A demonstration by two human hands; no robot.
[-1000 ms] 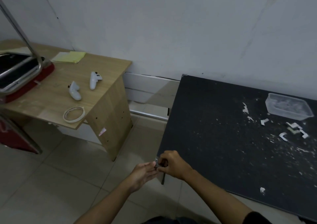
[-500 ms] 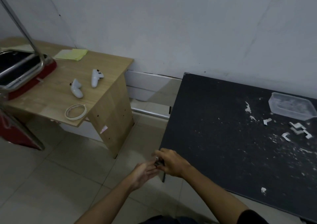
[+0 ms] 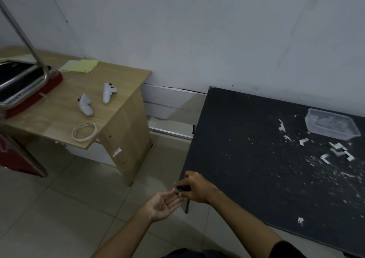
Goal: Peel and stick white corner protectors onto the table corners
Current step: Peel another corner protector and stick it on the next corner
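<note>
My right hand point(image 3: 197, 188) pinches the near-left corner of the black table point(image 3: 256, 159) between thumb and curled fingers. A small pale bit of a corner protector point(image 3: 175, 190) barely shows at my fingertips; the rest is hidden. My left hand point(image 3: 164, 204) lies palm up with relaxed fingers just below and left of that corner, fingertips touching the right hand's. Several loose white corner protectors point(image 3: 338, 151) lie on the table at the right.
A clear plastic container point(image 3: 331, 127) stands at the table's back right, with white paper scraps point(image 3: 281, 125) scattered around. At left, a wooden desk point(image 3: 59, 119) holds two white controllers point(image 3: 107, 92), a tape roll point(image 3: 84, 132) and a red-based chair. Tiled floor lies between.
My left hand has turned palm up and opened below the corner. My right hand has stayed pinched on the table corner.
</note>
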